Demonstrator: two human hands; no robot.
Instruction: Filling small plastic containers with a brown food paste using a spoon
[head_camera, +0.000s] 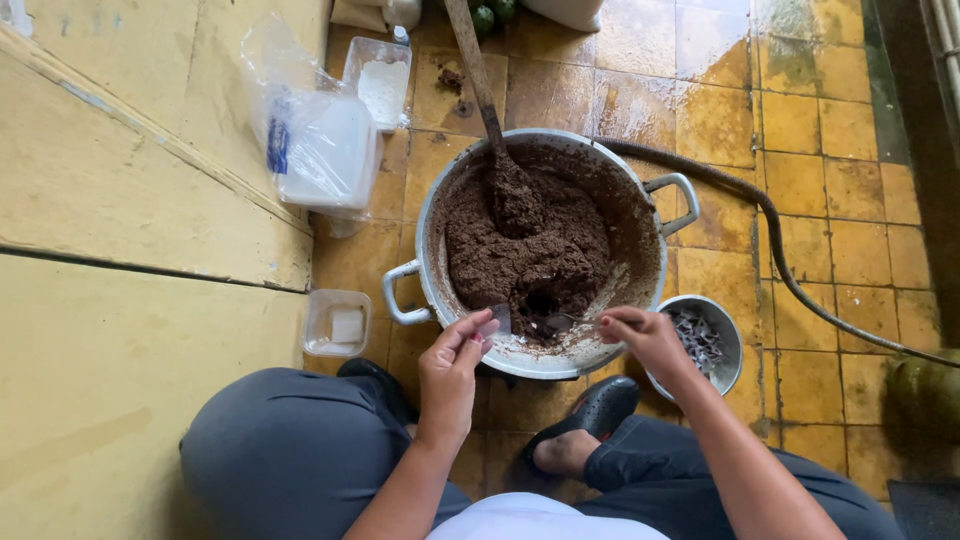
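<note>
- While the person squats over the wet yellow tiled floor (800, 130), a large round aluminium pot with two handles (655, 240) sits just beyond the knees, close enough for both hands to reach its near rim.
- Thick dark brown paste (520, 250) fills the pot; a long wooden paddle (480, 90) stands dug into its far side, the handle leaning away, likely parked there so both hands are free.
- At the near edge of the pot, the left hand (450, 375) pinches a small clear plastic wrapper (497, 320) between thumb and fingers, held open beside the paste, apparently ready to receive a portion.
- Fingers of the right hand (645, 335) are closed round a small metal spoon (565, 322), whose bowl points left into a hollow scooped in the paste.
- Just right of the pot, touching the right wrist's side, a small steel bowl of wrapped pieces (705, 345) waits within easy reach.
- Left of the pot lie a small clear plastic tub (337, 322) and, farther off, a clear plastic bag of white containers (320, 150).
- A dark hose (770, 235) curves across the tiles on the right.
</note>
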